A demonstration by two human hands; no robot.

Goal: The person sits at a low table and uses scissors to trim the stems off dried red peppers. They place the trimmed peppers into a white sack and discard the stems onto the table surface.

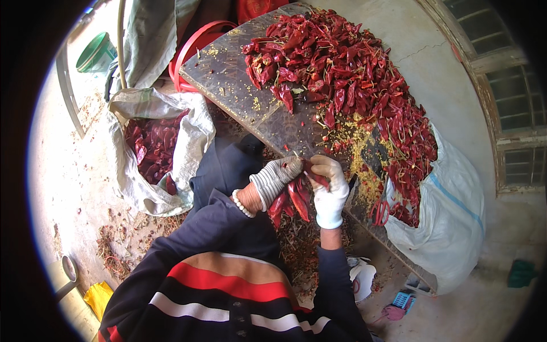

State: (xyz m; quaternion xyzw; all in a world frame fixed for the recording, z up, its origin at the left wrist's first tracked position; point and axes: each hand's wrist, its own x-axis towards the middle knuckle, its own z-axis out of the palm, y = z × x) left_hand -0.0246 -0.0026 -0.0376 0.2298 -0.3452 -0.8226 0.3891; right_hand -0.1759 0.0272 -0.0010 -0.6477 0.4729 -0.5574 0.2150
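Note:
In a grey ribbed glove, my left hand [280,174] holds several dried red chili peppers [298,201] that hang below it. My right hand [332,190], in a white glove with tan fingertips, pinches one dark red chili pepper [319,178] close beside the left fingers. Both hands are at the near edge of a dark board table [273,124]. A large heap of dried red chilies [342,72] covers its far and right parts. Yellow seeds [361,145] lie scattered to the right of my hands, and red-handled scissors [380,212] rest near the table edge.
At left stands an open white woven sack [196,119] holding red chilies [149,149]. Another white sack [453,222] spills chilies at the table's right end. Stems and scraps [115,248] litter the floor. A red basin [188,55] and a green bucket [96,53] are farther back.

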